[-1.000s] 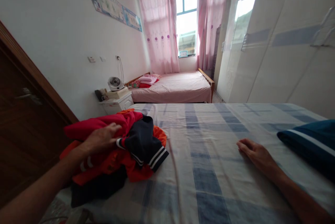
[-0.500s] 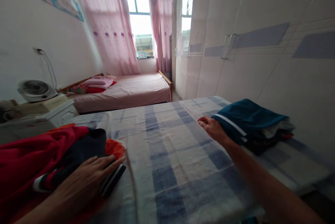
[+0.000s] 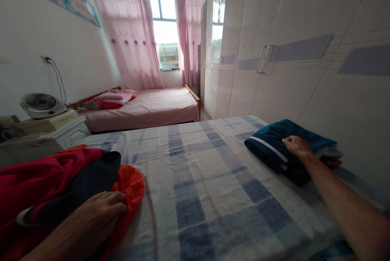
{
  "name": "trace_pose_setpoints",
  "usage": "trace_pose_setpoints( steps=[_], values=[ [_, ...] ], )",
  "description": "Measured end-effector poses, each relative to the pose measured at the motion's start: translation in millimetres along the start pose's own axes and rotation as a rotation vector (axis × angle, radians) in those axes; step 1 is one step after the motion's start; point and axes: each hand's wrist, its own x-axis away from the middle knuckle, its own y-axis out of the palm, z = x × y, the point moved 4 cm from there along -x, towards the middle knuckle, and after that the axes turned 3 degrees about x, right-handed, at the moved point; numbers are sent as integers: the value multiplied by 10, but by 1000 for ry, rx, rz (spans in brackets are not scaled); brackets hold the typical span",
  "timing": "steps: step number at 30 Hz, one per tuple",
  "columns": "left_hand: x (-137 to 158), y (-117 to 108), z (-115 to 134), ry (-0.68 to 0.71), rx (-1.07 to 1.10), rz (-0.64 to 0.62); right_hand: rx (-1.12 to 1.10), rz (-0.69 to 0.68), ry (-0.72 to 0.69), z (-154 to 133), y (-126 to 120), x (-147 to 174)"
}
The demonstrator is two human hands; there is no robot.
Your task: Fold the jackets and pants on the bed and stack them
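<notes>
At the lower left, my left hand lies with bent fingers on a loose heap of clothes, closed on a garment at the edge of the orange cloth. Its fingertips are hidden. Beside it are a navy garment with a white-striped cuff and a red garment. On the right, my right hand is over a folded teal garment with a white stripe, which tops a stack. Its fingers are pinched together; whatever is between them, I cannot make out.
Both piles lie on a bed with a blue-and-white checked sheet. Behind it stands a bed with pink bedding. A white wardrobe lines the right side. A fan sits on a cabinet at the left.
My right hand has moved right, from the stack's left edge to over the teal garment. My left hand's fingers have curled in; the dark striped cloth under them is out of sight, and more orange shows.
</notes>
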Motion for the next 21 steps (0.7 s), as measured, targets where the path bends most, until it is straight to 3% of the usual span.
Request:
trace_pose_setpoints(
  steps=[3, 7, 9, 12, 14, 17, 21],
  values=[
    [-197, -136, 163, 27, 103, -8, -254, -80, -102, -468, -30, 88],
    [-493, -216, 296, -69, 252, 100, -544, -303, -273, -1348, 71, 454],
    [-707, -235, 403, -110, 445, 148, -675, -513, -377, -1758, 152, 810],
    [-1018, -186, 510, -270, 844, 156, -937, -1023, -559, -2208, 240, 1533],
    [-1139, -57, 571, -382, 1142, 66, -986, -1275, -651, -2345, 289, 1976],
    [-1158, 170, 679, -397, 1435, -16, -819, -1438, -797, -2369, 477, 2428],
    [-1021, 419, 686, -485, 1450, 155, -525, -1528, -882, -2193, 838, 2630]
  ],
)
